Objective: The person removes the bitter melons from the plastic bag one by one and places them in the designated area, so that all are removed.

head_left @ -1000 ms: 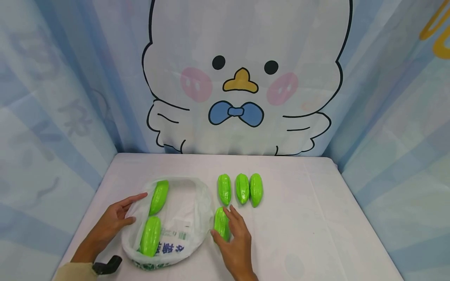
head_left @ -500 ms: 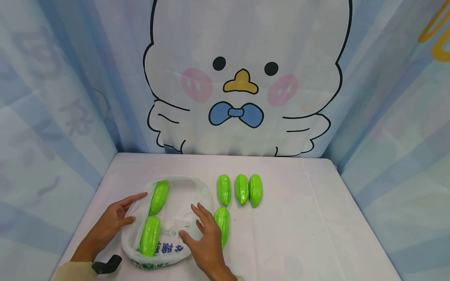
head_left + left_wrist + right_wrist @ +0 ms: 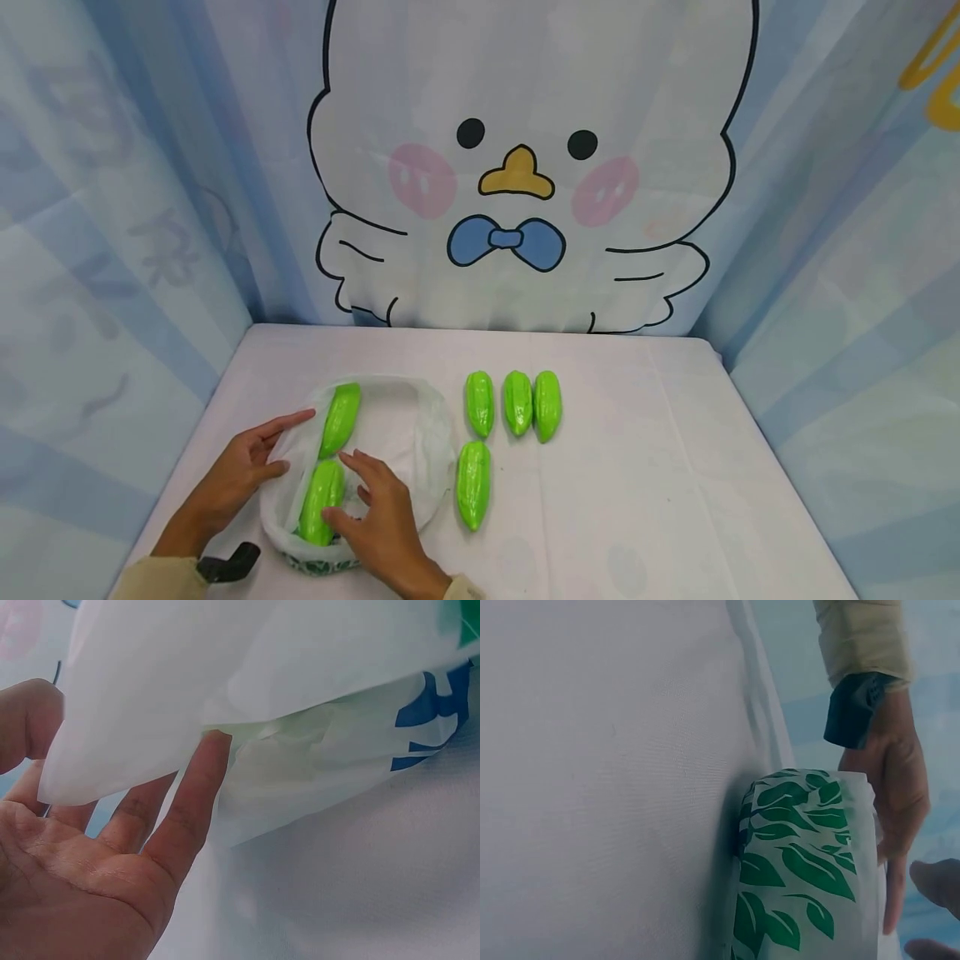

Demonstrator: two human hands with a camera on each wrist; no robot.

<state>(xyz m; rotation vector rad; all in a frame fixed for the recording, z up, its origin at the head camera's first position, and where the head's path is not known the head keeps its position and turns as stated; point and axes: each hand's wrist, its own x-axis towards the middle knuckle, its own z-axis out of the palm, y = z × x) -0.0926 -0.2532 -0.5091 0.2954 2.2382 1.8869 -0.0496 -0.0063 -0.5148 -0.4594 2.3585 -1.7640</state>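
A white plastic bag (image 3: 431,450) with its rim rolled down stands on the table at left, its mouth upward. Inside, along its left wall, lie two glossy green ridged vegetables, a rear one (image 3: 340,421) and a front one (image 3: 321,500). My left hand (image 3: 243,467) rests against the bag's left side; its fairly straight fingers (image 3: 196,791) touch the plastic. Over the mouth of the bag, my right hand (image 3: 382,521) has thumb and fingers spread beside the front vegetable. The thumb overlaps its edge; whether they touch, I cannot tell.
Right of the bag, one green vegetable (image 3: 473,486) lies on the white tablecloth (image 3: 637,467). Behind it is a row of three more (image 3: 517,403). A cartoon-printed curtain (image 3: 525,292) closes off the back, and blue curtains flank both sides. Green leaves decorate the bag's base (image 3: 802,862).
My right hand has left the single vegetable right of the bag and moved left, over the bag's mouth to the front vegetable inside. My left hand has stayed at the bag's side.
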